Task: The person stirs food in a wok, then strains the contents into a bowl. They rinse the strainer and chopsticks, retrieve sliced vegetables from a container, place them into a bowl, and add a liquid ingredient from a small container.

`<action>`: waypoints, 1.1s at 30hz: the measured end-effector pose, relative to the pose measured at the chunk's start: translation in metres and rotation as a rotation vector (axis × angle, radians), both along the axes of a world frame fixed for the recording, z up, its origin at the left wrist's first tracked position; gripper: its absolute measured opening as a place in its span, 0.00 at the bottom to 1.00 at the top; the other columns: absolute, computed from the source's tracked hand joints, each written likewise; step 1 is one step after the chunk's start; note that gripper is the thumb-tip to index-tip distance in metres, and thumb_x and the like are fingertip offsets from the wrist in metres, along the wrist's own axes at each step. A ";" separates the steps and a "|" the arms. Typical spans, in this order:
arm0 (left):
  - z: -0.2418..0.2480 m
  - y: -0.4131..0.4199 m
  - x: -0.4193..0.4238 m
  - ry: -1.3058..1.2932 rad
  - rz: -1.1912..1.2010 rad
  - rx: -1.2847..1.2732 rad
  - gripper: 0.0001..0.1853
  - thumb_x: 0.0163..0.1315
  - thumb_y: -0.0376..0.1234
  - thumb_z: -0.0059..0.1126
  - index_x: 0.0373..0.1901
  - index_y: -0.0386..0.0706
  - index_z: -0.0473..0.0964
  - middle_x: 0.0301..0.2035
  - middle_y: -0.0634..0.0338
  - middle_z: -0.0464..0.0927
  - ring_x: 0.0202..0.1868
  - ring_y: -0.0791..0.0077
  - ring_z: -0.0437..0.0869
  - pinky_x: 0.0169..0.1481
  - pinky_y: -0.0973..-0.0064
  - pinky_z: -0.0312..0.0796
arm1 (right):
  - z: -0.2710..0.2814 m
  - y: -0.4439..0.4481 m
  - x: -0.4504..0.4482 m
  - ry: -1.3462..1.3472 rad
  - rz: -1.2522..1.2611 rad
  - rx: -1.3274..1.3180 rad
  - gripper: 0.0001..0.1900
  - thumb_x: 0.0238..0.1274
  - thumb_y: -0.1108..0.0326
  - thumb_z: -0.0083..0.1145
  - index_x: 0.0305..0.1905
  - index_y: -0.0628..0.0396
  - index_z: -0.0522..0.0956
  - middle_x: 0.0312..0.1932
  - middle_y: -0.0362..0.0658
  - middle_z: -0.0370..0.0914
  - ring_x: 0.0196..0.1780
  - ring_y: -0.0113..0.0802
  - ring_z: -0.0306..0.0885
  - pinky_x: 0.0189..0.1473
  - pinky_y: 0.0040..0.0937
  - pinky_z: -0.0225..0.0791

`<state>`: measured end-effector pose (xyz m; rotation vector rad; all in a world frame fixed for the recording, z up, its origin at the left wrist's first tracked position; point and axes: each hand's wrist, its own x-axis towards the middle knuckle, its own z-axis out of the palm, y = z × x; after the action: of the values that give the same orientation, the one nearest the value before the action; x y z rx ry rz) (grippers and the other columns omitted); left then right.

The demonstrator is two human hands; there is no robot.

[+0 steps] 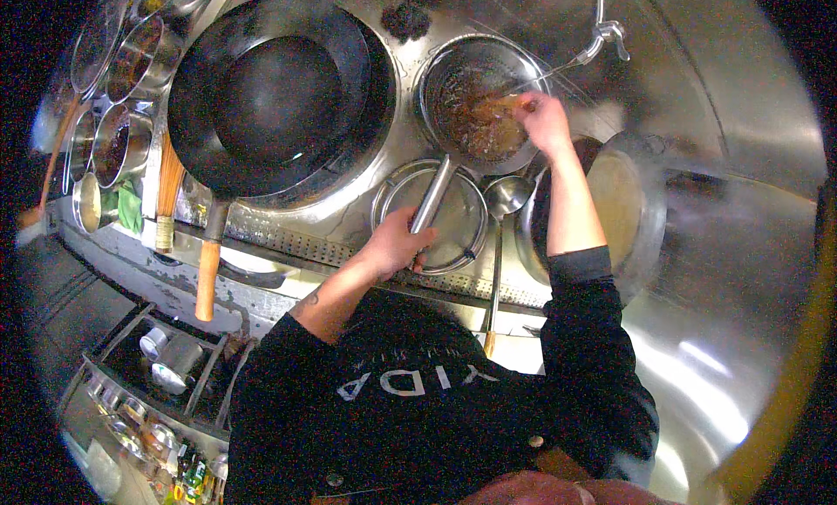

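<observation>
My left hand (395, 243) grips a shiny metal handle (433, 194) that runs up to the rim of a round metal pan (451, 149). Brown, bubbly liquid (480, 136) covers the pan's inside. Over its right side, my right hand (546, 122) pinches a small tan-brown item (500, 105), too blurred to name. A thin stream, apparently water, slants from a metal tap (595, 44) toward the pan. Below the pan, near my left hand, lies a round metal pot or lid (451, 240). To its right rests a ladle (509, 194) with a long handle.
A large black wok (281, 106) with a wooden handle (208, 279) sits on the left. Beside it are a bamboo brush (168, 191) and several metal containers (121, 142). A wide round vessel with pale contents (611, 207) stands at right, partly behind my forearm.
</observation>
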<state>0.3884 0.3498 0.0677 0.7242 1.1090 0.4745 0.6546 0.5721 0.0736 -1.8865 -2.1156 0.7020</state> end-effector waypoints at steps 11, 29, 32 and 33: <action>0.007 0.002 -0.003 -0.049 0.031 -0.094 0.11 0.66 0.32 0.58 0.42 0.36 0.68 0.21 0.62 0.72 0.17 0.76 0.75 0.18 0.74 0.68 | -0.100 -0.005 -0.034 0.013 -0.119 -0.092 0.24 0.52 0.64 0.63 0.56 0.60 0.76 0.51 0.62 0.78 0.57 0.59 0.75 0.61 0.47 0.67; 0.019 0.007 -0.001 -0.017 0.007 -0.121 0.14 0.65 0.35 0.59 0.44 0.35 0.69 0.21 0.62 0.72 0.17 0.77 0.75 0.18 0.74 0.69 | -0.092 0.013 -0.035 -0.121 -0.037 0.138 0.27 0.51 0.64 0.65 0.59 0.48 0.75 0.66 0.59 0.64 0.71 0.58 0.58 0.70 0.55 0.52; 0.022 0.009 0.000 0.042 0.011 -0.130 0.14 0.65 0.35 0.60 0.44 0.36 0.70 0.21 0.62 0.72 0.17 0.77 0.75 0.18 0.74 0.69 | -0.099 0.009 -0.055 -0.151 0.003 -0.013 0.32 0.49 0.56 0.69 0.61 0.51 0.73 0.64 0.62 0.65 0.67 0.64 0.61 0.69 0.53 0.56; 0.022 0.011 0.001 0.011 0.016 -0.117 0.13 0.65 0.34 0.60 0.44 0.36 0.70 0.22 0.61 0.72 0.17 0.76 0.75 0.18 0.74 0.69 | -0.098 0.009 -0.057 -0.106 0.059 -0.077 0.29 0.50 0.59 0.68 0.59 0.54 0.74 0.61 0.61 0.69 0.63 0.62 0.67 0.65 0.50 0.62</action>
<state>0.3890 0.3603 0.0902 0.6163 1.1439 0.4163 0.5976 0.5807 -0.0245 -1.9478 -2.2481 0.7212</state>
